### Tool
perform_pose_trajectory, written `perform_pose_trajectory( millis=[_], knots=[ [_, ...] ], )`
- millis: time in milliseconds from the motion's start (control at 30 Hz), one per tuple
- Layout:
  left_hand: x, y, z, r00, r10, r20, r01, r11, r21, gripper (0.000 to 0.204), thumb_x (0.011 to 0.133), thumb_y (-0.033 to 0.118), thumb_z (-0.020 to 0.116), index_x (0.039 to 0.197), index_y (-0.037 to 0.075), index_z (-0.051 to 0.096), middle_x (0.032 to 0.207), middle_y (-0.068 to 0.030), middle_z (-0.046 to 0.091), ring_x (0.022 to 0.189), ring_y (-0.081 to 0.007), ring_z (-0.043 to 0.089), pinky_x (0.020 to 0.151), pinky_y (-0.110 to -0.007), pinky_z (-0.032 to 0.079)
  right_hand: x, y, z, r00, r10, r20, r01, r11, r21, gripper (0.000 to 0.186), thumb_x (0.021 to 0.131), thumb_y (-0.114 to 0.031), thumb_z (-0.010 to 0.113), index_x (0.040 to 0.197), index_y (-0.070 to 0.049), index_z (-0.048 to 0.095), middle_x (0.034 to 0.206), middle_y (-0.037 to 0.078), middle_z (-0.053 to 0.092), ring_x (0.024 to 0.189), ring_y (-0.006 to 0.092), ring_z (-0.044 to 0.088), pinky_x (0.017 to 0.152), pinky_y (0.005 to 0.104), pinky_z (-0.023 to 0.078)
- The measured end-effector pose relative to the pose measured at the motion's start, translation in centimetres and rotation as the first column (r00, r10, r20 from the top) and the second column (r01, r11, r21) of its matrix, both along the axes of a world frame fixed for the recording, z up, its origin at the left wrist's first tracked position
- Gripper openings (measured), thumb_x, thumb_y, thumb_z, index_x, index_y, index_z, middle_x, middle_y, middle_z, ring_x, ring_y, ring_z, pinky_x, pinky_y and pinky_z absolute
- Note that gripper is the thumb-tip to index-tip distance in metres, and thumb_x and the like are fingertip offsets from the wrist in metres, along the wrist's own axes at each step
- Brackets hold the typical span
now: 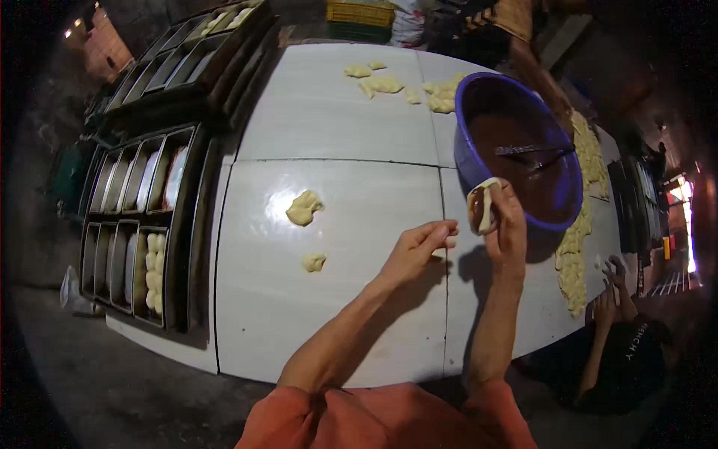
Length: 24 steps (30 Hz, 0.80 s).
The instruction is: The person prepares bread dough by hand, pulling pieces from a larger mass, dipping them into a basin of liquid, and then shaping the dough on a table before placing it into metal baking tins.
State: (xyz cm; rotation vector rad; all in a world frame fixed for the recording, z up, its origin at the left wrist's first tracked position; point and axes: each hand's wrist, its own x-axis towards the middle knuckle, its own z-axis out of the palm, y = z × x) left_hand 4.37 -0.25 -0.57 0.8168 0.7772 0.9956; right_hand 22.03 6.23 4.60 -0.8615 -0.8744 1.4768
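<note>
My right hand (508,224) is closed on a piece of dough (486,202) folded around a dark brown filling, held up at the near left rim of a purple tub (465,161). Brown paste (497,131) fills much of the tub, and a dark long-handled tool (535,150) lies in it. My left hand (419,251) hovers just left of the tub over the table, thumb and fingers drawn together, with nothing visible between them. A larger dough lump (304,208) and a smaller dough lump (314,262) lie on the white table (336,329) left of that hand.
Metal loaf pans (127,176) stand in racks along the left edge; one holds dough balls (155,273). Flattened dough pieces (572,262) line the right side. More dough (383,84) lies at the back. Another person's arm (542,78) and a co-worker's hands (609,292) are nearby.
</note>
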Motion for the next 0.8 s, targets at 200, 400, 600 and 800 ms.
perform_pose_trajectory(
  millis=[200, 400, 600, 800],
  knots=[
    [-2.2, -1.9, -0.2, 0.905, 0.19, 0.381, -0.101, 0.966, -0.24, 0.038, 0.102, 0.038, 0.057, 0.114, 0.003, 0.065, 0.101, -0.0079, 0.066, 0.092, -0.0197, 0.065, 0.077, -0.04, 0.058, -4.7, -3.8, -3.7, 0.974, 0.162, -0.161, -0.179, 0.979, -0.096, 0.018, 0.099, -0.012, 0.059, 0.114, -0.004, 0.054, 0.102, 0.012, 0.067, 0.086, 0.017, 0.07, 0.078, 0.0292, 0.061],
    [-7.2, -3.4, -1.6, 0.849, 0.495, 0.184, -0.44, 0.855, -0.274, 0.026, 0.096, 0.016, 0.068, 0.114, -0.003, 0.065, 0.091, -0.009, 0.067, 0.076, -0.0173, 0.065, 0.067, -0.036, 0.061, -9.9, -7.8, -3.6, 0.923, 0.187, 0.337, -0.209, 0.977, 0.032, 0.041, 0.086, -0.005, 0.07, 0.125, -0.003, 0.057, 0.123, 0.014, 0.061, 0.112, 0.0202, 0.062, 0.086, 0.0326, 0.058],
    [-8.2, -4.6, -1.6, 0.818, 0.546, 0.181, -0.5, 0.831, -0.243, 0.033, 0.095, 0.015, 0.07, 0.119, -0.007, 0.066, 0.088, -0.0096, 0.068, 0.072, -0.0152, 0.065, 0.063, -0.029, 0.056, -13.9, -9.3, -6.0, 0.663, -0.194, 0.723, -0.113, 0.929, 0.354, 0.034, 0.089, -0.01, 0.074, 0.123, -0.005, 0.069, 0.132, 0.014, 0.055, 0.104, 0.0208, 0.064, 0.078, 0.0312, 0.055],
    [-10.5, -3.6, -2.0, 0.889, 0.457, 0.045, -0.442, 0.878, -0.182, 0.031, 0.093, 0.026, 0.075, 0.11, 0.001, 0.072, 0.089, -0.0041, 0.072, 0.073, -0.0081, 0.064, 0.062, -0.021, 0.051, -15.7, -9.1, -5.6, 0.866, 0.029, 0.5, -0.061, 0.997, 0.047, 0.017, 0.098, -0.011, 0.064, 0.109, 0.001, 0.07, 0.084, 0.003, 0.068, 0.076, 0.0113, 0.062, 0.072, 0.0278, 0.051]
  ],
)
